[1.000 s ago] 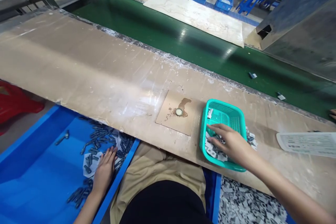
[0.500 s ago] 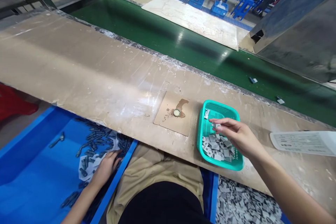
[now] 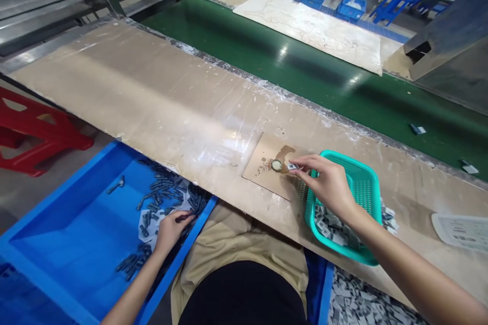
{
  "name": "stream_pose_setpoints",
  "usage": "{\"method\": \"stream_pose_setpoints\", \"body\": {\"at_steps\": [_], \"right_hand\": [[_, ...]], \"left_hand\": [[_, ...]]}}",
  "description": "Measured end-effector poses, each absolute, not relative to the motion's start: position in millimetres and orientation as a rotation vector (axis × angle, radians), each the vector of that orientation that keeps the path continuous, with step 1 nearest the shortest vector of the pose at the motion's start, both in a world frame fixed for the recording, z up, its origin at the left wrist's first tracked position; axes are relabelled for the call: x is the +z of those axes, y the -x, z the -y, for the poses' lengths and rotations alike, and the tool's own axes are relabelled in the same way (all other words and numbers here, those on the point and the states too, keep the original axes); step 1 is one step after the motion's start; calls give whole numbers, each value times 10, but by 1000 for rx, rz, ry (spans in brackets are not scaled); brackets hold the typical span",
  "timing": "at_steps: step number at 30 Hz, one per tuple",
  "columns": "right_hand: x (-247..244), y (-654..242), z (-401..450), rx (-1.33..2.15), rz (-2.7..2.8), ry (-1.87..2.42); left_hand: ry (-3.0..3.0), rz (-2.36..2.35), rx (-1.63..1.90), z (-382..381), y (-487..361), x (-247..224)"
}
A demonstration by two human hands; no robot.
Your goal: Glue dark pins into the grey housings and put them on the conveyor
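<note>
My right hand (image 3: 330, 185) pinches a small grey-and-white plastic piece (image 3: 293, 166) between thumb and fingertips, just right of a small round pot with a pale top (image 3: 276, 165). The pot stands on a wet-stained cardboard square (image 3: 259, 172). Below my right wrist is a green plastic basket (image 3: 375, 198) of similar grey pieces. My left hand (image 3: 170, 233) is inside the blue bin (image 3: 87, 228), its fingers closed on what looks like a dark plastic part (image 3: 183, 217). Dark elongated parts (image 3: 163, 185) and a crumpled white sheet (image 3: 147, 236) lie around it.
Loose grey pieces (image 3: 389, 218) lie right of the basket, with a white printed container (image 3: 459, 231) beyond. Many more fill a container (image 3: 362, 299) below the table edge. Behind the table (image 3: 152, 96) runs a green belt (image 3: 236, 35) with two assembled pieces. A red stool (image 3: 49, 132) stands left.
My right hand has carried the grey piece from over the basket left to beside the pot. My left hand stays among the dark parts, fingers now drawn together. The view has shifted.
</note>
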State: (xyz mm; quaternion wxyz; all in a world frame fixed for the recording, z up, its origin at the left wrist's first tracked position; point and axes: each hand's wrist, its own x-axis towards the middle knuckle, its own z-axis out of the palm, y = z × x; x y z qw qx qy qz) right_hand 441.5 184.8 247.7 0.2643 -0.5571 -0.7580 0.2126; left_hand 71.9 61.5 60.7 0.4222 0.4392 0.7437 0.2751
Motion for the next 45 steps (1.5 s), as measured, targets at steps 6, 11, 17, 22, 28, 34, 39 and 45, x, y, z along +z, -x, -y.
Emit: {"method": "stream_pose_setpoints", "body": {"at_steps": [6,11,17,22,28,34,39,45], "right_hand": [[2307,-4289,-1960,399,2286,1428],[2257,-4272,-1977,368,2327,1443],[2497,-4246,-1900,847,1915,1557],[2820,-4177,-1652,1369,1465,1506],[3015,-4001,-1397,1401,1427,1435],[3038,-3979,-1393,1379,1519,1456],[2945,-3982,-1426,1392,1546,1476],[2590,-4248,-1991,973,1714,1673]], "left_hand": [[-634,-1836,840,-573,-598,870],[-166,-1531,1070,-541,-764,1355],[-229,-1151,1071,-675,-1301,1935],[-206,-1012,1235,-978,-2038,2182],[-279,-922,1321,-1135,-2543,2363],[-543,-1061,1344,-1121,-2500,2538],[-678,-1133,1336,-1236,-2477,2465],[-933,-1105,1308,-1468,-2479,2210]]}}
